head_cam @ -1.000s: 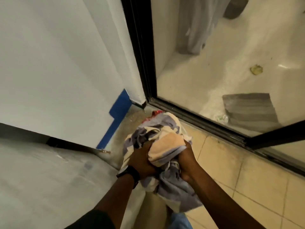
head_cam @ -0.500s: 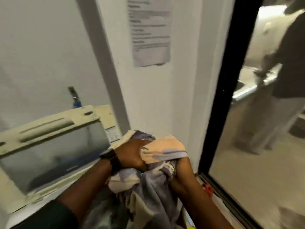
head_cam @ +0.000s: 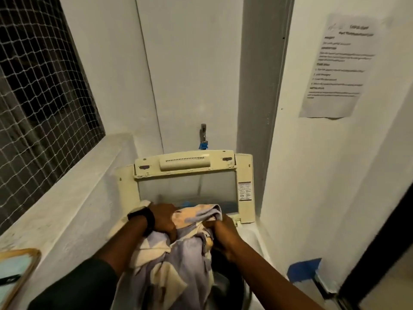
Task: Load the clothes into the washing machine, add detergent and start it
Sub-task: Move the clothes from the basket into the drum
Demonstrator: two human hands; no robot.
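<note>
A bundle of cream, peach and lilac clothes [head_cam: 178, 260] hangs over the open top of a cream top-loading washing machine [head_cam: 244, 182]. Its lid [head_cam: 187, 175] stands raised against the back wall. My left hand [head_cam: 164, 220], with a black watch on the wrist, grips the top of the bundle. On the bundle's right side, my right hand [head_cam: 220, 231] is clenched in the fabric. The drum opening [head_cam: 225, 285] shows dark below the cloth; most of it is hidden by the clothes and my arms.
A tap with a blue fitting [head_cam: 203, 137] sits on the wall behind the machine. A netted window [head_cam: 38, 108] and concrete ledge [head_cam: 67, 209] are at left, with a wood-framed object [head_cam: 17, 274] on it. A printed notice [head_cam: 337, 66] hangs at right, a dark door frame [head_cam: 377, 253] beyond.
My view has swung from the floor and glass door round to the washing machine. Both hands have carried the bundle of clothes over the machine's open top.
</note>
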